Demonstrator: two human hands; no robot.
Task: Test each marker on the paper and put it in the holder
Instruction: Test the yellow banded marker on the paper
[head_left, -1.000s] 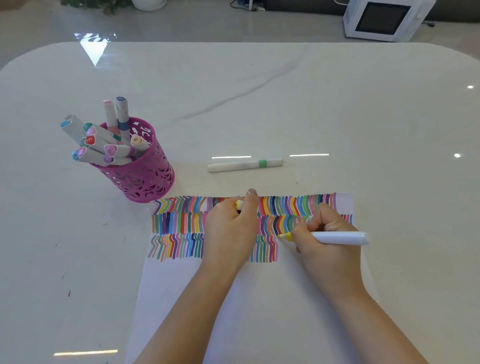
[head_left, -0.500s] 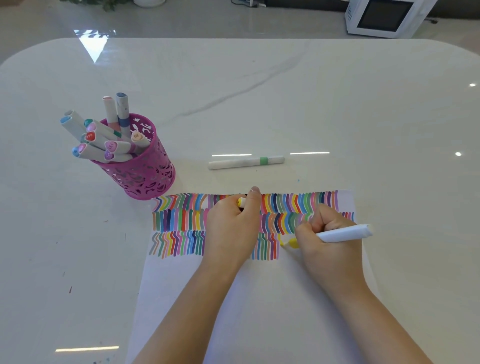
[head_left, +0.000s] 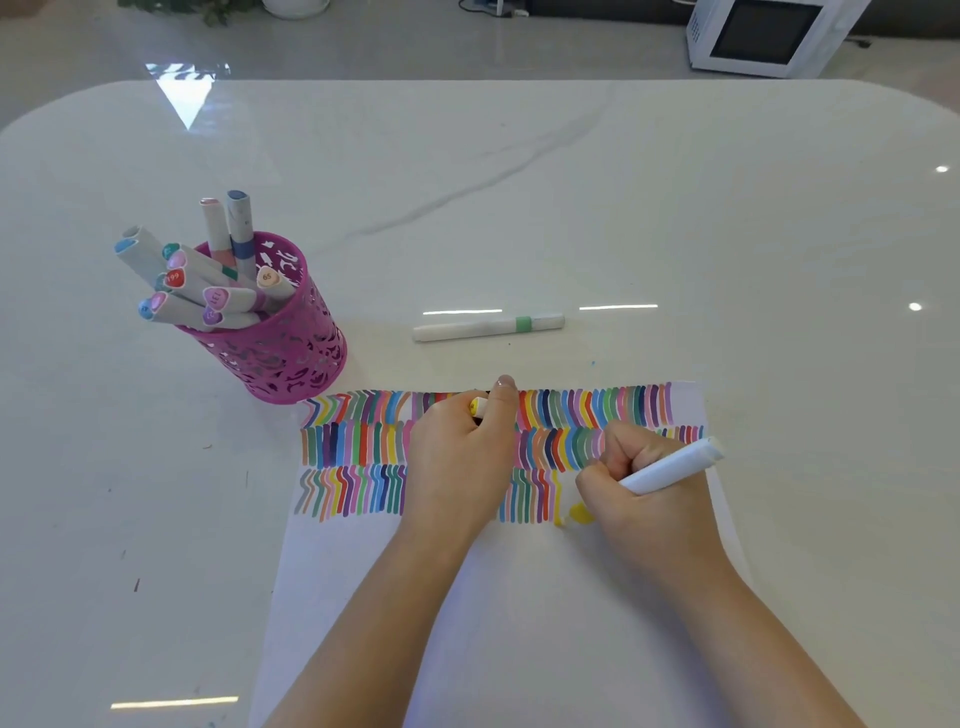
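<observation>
Since a second ago my right hand has pulled the yellow marker down to the stroke's end on the paper, its grip pinching the barrel. My left hand rests on the paper and holds, I think, the cap. Capping comes next, then the holder.

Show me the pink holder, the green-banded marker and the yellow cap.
pink holder (head_left: 283, 358), head view, perforated front wall.
green-banded marker (head_left: 480, 329), head view, white barrel.
yellow cap (head_left: 477, 406), head view, its exposed end.

Home-like room — glossy marble-look table, potted plant, white microwave (on the floor)
</observation>
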